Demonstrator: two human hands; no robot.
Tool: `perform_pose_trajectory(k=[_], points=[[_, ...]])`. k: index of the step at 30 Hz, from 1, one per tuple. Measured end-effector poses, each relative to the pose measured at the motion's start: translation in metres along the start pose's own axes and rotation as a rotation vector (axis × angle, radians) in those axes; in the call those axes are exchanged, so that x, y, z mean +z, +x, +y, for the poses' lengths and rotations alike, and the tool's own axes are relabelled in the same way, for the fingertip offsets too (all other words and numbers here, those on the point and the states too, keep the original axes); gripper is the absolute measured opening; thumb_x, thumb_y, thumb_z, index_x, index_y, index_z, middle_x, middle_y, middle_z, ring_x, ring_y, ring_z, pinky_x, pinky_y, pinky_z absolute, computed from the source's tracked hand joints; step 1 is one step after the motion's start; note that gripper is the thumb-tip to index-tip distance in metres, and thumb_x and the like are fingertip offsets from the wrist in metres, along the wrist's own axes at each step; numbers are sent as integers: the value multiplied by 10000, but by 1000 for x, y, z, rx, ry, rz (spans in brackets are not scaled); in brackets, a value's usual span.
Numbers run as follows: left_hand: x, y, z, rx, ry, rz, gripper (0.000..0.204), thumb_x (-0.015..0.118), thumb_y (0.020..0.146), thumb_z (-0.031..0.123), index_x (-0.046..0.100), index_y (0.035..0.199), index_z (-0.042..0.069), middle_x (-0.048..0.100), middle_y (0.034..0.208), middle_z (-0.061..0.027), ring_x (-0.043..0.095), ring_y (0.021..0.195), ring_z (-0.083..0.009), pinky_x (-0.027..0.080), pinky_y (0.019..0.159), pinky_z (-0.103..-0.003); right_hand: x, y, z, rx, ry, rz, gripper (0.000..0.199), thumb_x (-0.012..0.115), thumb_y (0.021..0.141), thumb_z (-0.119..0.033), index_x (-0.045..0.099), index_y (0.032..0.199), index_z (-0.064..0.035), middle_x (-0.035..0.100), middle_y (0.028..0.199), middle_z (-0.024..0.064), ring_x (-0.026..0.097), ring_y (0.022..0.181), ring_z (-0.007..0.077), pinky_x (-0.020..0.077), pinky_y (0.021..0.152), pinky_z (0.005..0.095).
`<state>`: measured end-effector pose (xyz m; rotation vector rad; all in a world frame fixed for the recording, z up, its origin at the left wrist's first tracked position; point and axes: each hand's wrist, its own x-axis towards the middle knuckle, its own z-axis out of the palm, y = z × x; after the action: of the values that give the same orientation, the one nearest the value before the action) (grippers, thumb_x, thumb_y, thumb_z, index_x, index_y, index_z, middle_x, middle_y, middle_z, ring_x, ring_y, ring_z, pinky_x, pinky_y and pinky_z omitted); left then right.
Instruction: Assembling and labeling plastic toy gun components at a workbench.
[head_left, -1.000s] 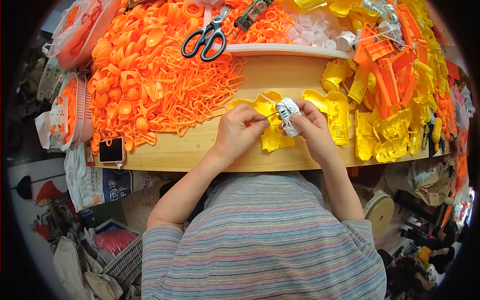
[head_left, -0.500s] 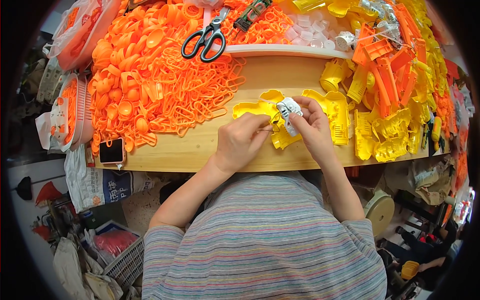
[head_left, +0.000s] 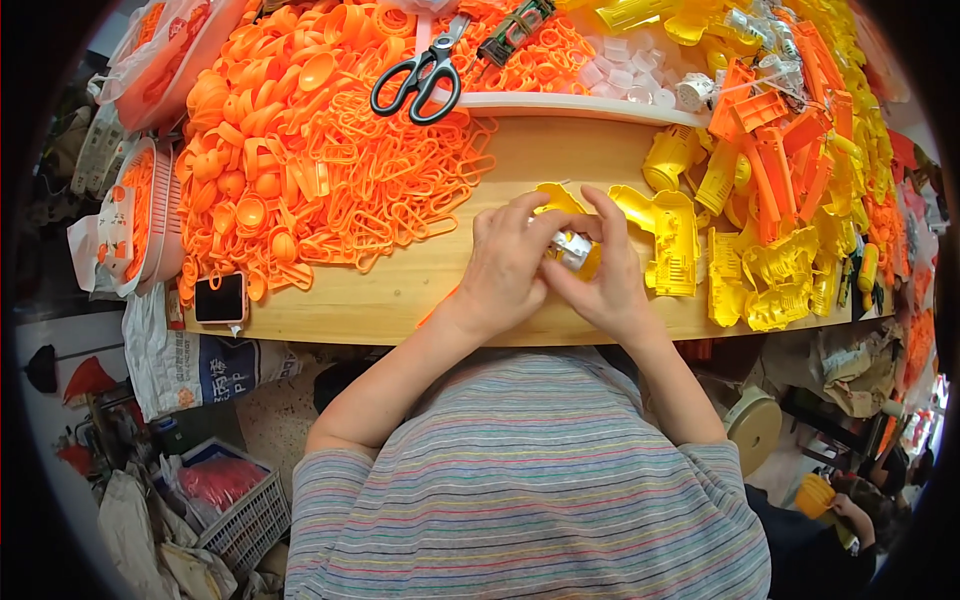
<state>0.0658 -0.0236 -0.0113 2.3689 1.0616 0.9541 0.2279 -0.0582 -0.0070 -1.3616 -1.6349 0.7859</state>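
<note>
Both hands meet over the middle of the wooden table (head_left: pixel 400 290). My left hand (head_left: pixel 505 268) and my right hand (head_left: pixel 603 280) together grip a yellow plastic shell piece (head_left: pixel 557 197) with a small white and grey part (head_left: pixel 572 248) pressed into it between the fingertips. The shell is largely hidden behind my fingers. Just right of my right hand lies another yellow shell half (head_left: pixel 668 235) flat on the wood.
A big heap of orange plastic loops and scoops (head_left: pixel 310 170) covers the left of the table, with black-handled scissors (head_left: pixel 420 80) on top. Yellow and orange moulded parts (head_left: pixel 780 220) pile up on the right. A phone (head_left: pixel 220 298) lies at the front left edge.
Both hands have closed in tighter around the yellow shell and shifted slightly toward the table's middle; the white part is now more covered by fingers.
</note>
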Motion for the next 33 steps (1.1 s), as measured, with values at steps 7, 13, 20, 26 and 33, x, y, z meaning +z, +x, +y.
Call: perform_pose_trajectory(k=[7, 13, 20, 26, 33], points=[[5, -12, -20, -186, -351, -37, 413, 738, 661, 16, 511, 1003, 58, 619, 955, -128, 620, 902, -322, 462, 755, -386, -26, -19, 8, -177, -505, -118, 1027, 860, 607, -264, 312, 1445, -37, 422, 1393, 213, 419, 1275, 392, 320, 1062, 468], [1, -10, -21, -355, -756, 136, 412, 704, 784, -36, 471, 1105, 76, 622, 969, -44, 605, 902, -98, 495, 774, -239, -17, -16, 20, -331, -269, -46, 989, 865, 635, -167, 304, 1440, -37, 423, 1391, 220, 456, 1255, 384, 395, 1032, 462], [-11, -13, -28, -521, -1436, 183, 426, 639, 824, -44, 436, 1185, 56, 630, 1051, -76, 640, 976, -154, 526, 870, -307, 1, 4, 7, -695, -132, 64, 996, 867, 661, -103, 244, 1436, -49, 436, 1380, 225, 476, 1248, 380, 421, 1038, 467], [-5, -13, -27, -430, -1449, 237, 420, 622, 846, -48, 425, 1202, 56, 627, 1030, -80, 640, 945, -154, 545, 851, -309, 7, 33, 19, -829, -236, 138, 874, 830, 699, -82, 280, 1378, -93, 499, 1321, 223, 543, 1170, 411, 445, 1006, 501], [-3, -10, -19, -362, -1162, 364, 333, 593, 921, 0, 395, 1176, 80, 598, 963, -102, 624, 735, -154, 532, 637, -273, 0, 37, 8, -637, -101, 108, 751, 739, 753, -7, 325, 1377, -68, 514, 1309, 197, 568, 1166, 335, 469, 993, 414]])
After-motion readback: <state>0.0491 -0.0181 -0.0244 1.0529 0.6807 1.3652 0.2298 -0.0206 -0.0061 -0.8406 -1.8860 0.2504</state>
